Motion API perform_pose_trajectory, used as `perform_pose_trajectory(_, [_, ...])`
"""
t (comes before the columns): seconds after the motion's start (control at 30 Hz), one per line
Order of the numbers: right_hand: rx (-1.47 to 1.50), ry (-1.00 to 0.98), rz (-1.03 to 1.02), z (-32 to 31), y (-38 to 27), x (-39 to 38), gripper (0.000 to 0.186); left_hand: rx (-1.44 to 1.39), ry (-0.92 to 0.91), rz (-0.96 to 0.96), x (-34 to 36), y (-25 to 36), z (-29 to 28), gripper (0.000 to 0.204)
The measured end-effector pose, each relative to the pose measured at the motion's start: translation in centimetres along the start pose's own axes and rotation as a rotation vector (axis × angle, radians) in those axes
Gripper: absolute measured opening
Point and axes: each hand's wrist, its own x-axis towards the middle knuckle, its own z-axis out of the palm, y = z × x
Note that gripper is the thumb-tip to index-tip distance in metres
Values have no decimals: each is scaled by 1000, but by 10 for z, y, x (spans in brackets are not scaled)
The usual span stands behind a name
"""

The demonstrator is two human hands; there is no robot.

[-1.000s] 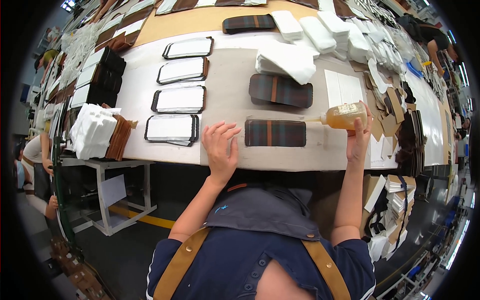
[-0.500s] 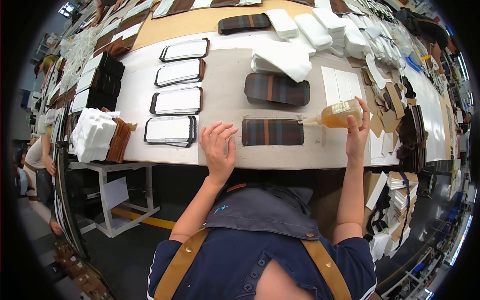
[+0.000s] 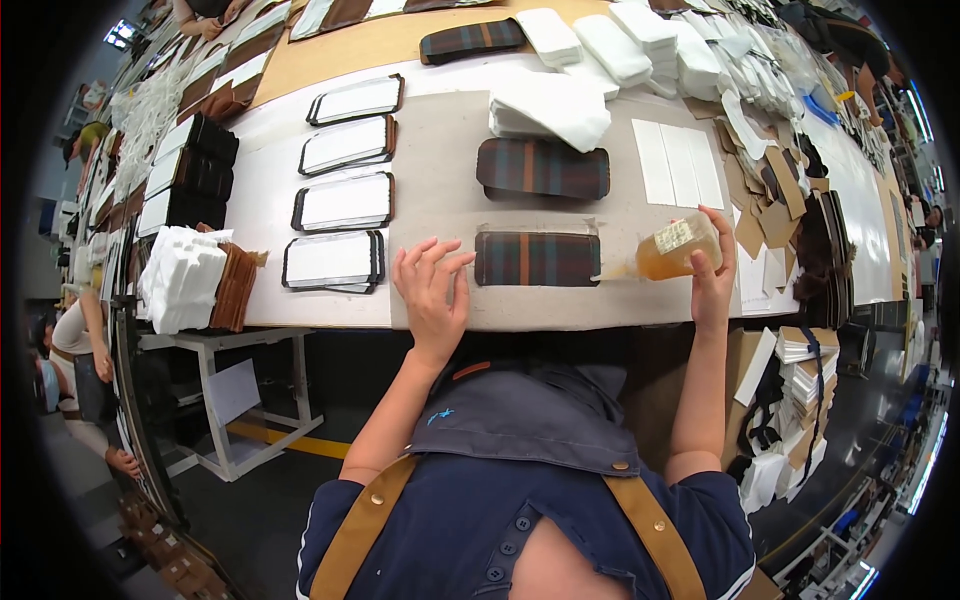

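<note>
My right hand (image 3: 712, 278) grips a clear squeeze bottle (image 3: 668, 262) of amber liquid, tipped on its side with the nozzle to the left. The nozzle's tip is at the lower right corner of a dark plaid fabric panel (image 3: 560, 260) with an orange stripe. Whether the tip touches the fabric I cannot tell. Beside the panel's left edge, my left hand (image 3: 432, 290) is held with fingers apart and nothing in it. Just beyond lies a stack of plaid panels (image 3: 550, 172), partly under white padded pieces (image 3: 555, 108).
Several white panels with dark borders (image 3: 340, 203) run in a column on the left. Farther left stand black stacks (image 3: 205, 165), white pads (image 3: 180, 275) and brown pieces (image 3: 237, 285). White strips (image 3: 677, 160) and cardboard scraps (image 3: 770, 215) lie to the right. Other people work nearby.
The bottle's nozzle has moved down along the plaid panel's right edge, from its upper corner to its lower one. My left hand stays open beside the panel; the view has shifted slightly.
</note>
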Motion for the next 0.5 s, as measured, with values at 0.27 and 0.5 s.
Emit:
perform_pose_trajectory(0.27, [312,249,114,-17,7,-53,86,15,-6,-11,-1,0,1,20])
perform_pose_trajectory(0.5, [55,493,-87,32,5,-128,86,42,-26,4,0,-1,3,28])
